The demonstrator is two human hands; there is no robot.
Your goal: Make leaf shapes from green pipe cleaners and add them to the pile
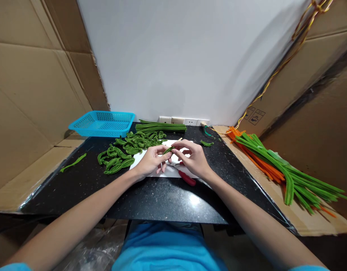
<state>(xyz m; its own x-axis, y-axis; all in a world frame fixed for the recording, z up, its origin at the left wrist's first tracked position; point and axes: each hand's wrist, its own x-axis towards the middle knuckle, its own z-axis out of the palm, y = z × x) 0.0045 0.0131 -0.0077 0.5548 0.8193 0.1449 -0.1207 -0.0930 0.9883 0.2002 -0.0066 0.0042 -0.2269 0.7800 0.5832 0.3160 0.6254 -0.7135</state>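
Note:
Over a white sheet (139, 161), a short green pipe cleaner piece (168, 150) is pinched between my two hands. My left hand (152, 160) grips its left part with thumb and fingers. Thumb and index finger of my right hand (192, 156) close on its other end. Below the hands lie pliers or scissors with red handles (187, 177), their metal head partly hidden by my fingers. Left of the sheet is a heap of bent green pipe cleaner loops (134, 145). One more curved green piece (207, 143) rests to the right.
A blue plastic basket (101, 131) stands at the back left. Straight dark green pipe cleaners (160, 127) lie along the wall by the sockets (177, 120). Orange (264, 165) and light green pipe cleaners (289, 169) lie on cardboard at the right. A green strip (74, 163) is at far left.

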